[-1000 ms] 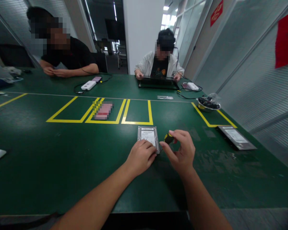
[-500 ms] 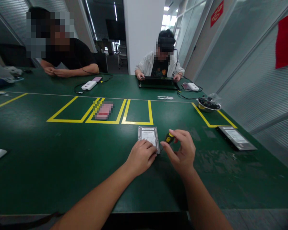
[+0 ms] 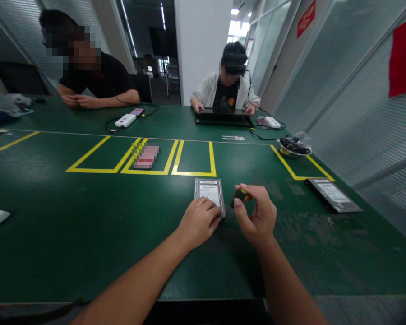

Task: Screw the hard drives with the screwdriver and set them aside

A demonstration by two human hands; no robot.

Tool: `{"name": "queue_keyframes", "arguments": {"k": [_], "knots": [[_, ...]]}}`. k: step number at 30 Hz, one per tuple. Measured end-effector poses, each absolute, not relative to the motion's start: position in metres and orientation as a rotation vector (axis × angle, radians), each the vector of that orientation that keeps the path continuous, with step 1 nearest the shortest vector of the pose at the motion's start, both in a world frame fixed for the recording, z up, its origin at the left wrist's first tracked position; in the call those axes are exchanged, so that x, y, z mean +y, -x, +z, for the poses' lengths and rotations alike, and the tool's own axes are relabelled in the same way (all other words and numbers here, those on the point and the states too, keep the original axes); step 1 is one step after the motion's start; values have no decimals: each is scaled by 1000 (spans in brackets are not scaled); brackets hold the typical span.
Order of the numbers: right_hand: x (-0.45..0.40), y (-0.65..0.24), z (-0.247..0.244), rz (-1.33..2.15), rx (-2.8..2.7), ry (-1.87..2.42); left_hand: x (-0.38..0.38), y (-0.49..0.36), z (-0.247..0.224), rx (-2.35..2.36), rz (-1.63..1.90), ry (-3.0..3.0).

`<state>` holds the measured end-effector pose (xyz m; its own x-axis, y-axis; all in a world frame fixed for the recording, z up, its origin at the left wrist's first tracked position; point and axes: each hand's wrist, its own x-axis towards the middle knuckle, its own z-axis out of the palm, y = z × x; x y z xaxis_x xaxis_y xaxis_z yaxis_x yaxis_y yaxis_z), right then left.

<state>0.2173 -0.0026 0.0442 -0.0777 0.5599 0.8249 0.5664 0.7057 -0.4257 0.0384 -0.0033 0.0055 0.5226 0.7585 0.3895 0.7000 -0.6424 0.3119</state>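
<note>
A silver hard drive (image 3: 208, 188) with a white label lies flat on the green table in front of me. My left hand (image 3: 201, 219) presses down over its near part, fingers curled and gripping it, so that end is partly hidden. In my right hand (image 3: 259, 211) is a small black-and-yellow screwdriver (image 3: 239, 197), its handle pinched between thumb and fingers. The thin shaft slants down to the drive's near right corner, by my left fingertips. Whether the tip sits in a screw is too small to tell.
To the right lies a larger metal drive-like box (image 3: 334, 195) with a label. Behind it stands a metal bowl (image 3: 295, 151) of dark items. A pink item (image 3: 147, 157) lies within yellow tape. Across the table, one person holds a dark panel (image 3: 225, 116); another leans on folded arms.
My right fingers have shifted around the screwdriver handle, which has turned and tilts a little more to the right. The left hand and hard drive stay in place.
</note>
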Motion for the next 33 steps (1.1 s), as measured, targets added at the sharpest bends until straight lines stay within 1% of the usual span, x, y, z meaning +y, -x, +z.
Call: {"name": "queue_keyframes", "arguments": {"k": [10, 23, 28, 33], "knots": [[-2, -215, 48, -102, -1716, 933, -3, -39, 6, 1281, 745, -2638], [-3, -216, 47, -54, -1723, 906, -3, -39, 7, 1282, 724, -2643], [-4, -216, 46, 7, -1705, 924, -3, -39, 8, 1287, 723, -2639], [-5, -217, 46, 94, -1731, 841, -3, -39, 8, 1283, 718, -2633]]}}
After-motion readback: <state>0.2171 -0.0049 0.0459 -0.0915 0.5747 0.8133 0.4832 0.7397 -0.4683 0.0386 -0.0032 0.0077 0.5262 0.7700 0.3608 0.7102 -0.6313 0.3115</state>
